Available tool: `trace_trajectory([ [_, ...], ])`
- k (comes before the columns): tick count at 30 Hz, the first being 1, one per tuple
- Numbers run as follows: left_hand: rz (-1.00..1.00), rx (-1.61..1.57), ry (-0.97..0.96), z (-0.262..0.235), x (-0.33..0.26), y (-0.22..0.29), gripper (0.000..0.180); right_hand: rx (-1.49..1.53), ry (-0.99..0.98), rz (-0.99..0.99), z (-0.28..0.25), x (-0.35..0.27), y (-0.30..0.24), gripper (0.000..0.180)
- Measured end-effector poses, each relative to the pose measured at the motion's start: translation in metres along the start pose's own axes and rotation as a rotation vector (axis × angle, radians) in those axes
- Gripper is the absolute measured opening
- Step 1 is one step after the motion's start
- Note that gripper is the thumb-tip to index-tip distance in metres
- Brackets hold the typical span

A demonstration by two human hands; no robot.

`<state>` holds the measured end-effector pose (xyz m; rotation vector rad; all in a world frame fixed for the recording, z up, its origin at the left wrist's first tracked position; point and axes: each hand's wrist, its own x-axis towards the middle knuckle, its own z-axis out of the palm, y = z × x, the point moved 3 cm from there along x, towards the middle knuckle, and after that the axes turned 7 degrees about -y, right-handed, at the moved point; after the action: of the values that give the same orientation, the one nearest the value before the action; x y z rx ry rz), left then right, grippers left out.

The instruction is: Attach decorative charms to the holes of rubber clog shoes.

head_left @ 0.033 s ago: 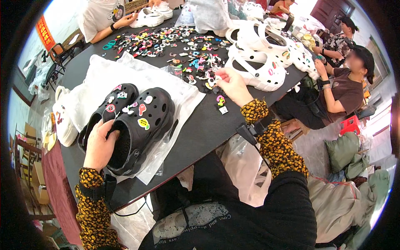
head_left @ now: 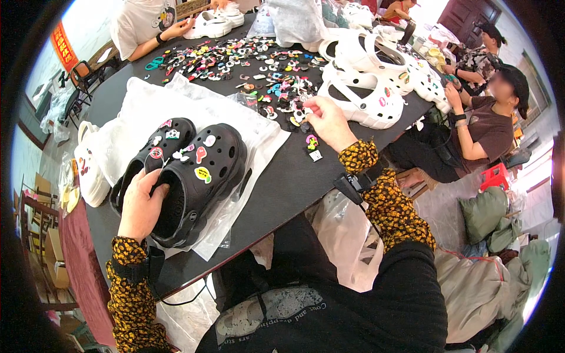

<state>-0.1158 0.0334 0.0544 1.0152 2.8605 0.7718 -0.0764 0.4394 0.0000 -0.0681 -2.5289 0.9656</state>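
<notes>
My left hand [head_left: 141, 203] is closed on a pair of black clogs [head_left: 207, 176], gripping them where their heel openings meet. Colourful shoe charms sit in holes across the toes of both clogs. Beneath the pair lies a white plastic bag [head_left: 259, 132]. At the near edge of the charm pile, my right hand [head_left: 331, 125] pinches a small whitish shoe charm [head_left: 306, 111] between thumb and fingers, mostly covered by the fingertips. Just below that hand, a pink-and-yellow charm [head_left: 311, 142] and a white square charm [head_left: 316, 155] lie on the dark table [head_left: 268, 191].
Loose charms [head_left: 218, 59] spread over the far tabletop. White clogs [head_left: 368, 97] stack beside my right hand; another white clog [head_left: 91, 167] stands at the left. A co-worker [head_left: 488, 123] sits to the right, and a co-worker's hand [head_left: 176, 29] is across the table.
</notes>
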Motion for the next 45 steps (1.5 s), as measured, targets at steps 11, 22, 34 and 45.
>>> trace_trajectory([
  [11, 0.009, 0.089, 0.037, -0.003, -0.003, 0.0, 0.029, -0.375, -0.178, -0.213, 0.012, 0.008, -0.007, 0.016],
  [22, 0.031, 0.041, -0.015, -0.003, -0.005, -0.003, 0.027, -0.546, -0.218, -0.207, 0.02, 0.012, -0.013, 0.013],
  [34, 0.023, 0.051, 0.029, -0.005, -0.008, 0.004, 0.027, 0.004, -0.259, -0.023, -0.004, 0.005, -0.082, 0.018],
  [45, 0.028, 0.054, 0.012, -0.002, -0.009, 0.01, 0.03, -0.152, -0.156, -0.526, 0.033, -0.025, -0.159, 0.009],
])
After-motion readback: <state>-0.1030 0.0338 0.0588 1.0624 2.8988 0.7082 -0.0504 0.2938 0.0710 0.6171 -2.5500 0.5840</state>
